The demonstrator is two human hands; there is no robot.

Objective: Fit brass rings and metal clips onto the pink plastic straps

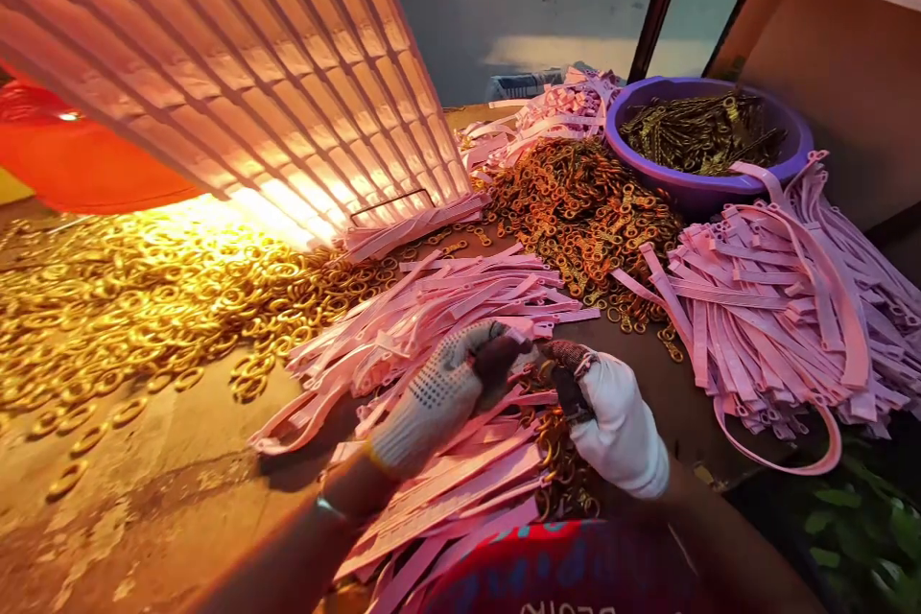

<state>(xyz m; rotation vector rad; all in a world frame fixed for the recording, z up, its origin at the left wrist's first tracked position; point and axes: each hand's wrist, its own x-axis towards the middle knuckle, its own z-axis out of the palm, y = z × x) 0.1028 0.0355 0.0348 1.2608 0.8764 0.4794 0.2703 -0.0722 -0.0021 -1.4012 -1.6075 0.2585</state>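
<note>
My left hand (453, 382), in a knitted glove with dark dots and bare-looking dark fingertips, is closed in a pinch on the end of a pink strap (521, 342). Close beside it, my right hand (611, 417) wears a white glove and has its fingers pressed together. A small dark brassy bit shows at those fingertips, too small to name. Under both hands lies a pile of pink straps (453, 480). Several brass hooks (565, 460) lie below my right hand, partly hidden by it.
Brass rings (144, 307) spread across the left of the table under a bright lamp-lit slatted panel (288, 67). Behind the hands is a heap of metal clasps (582, 211). A purple basin (709, 175) of metal pieces stands back right, near more pink straps (777, 307).
</note>
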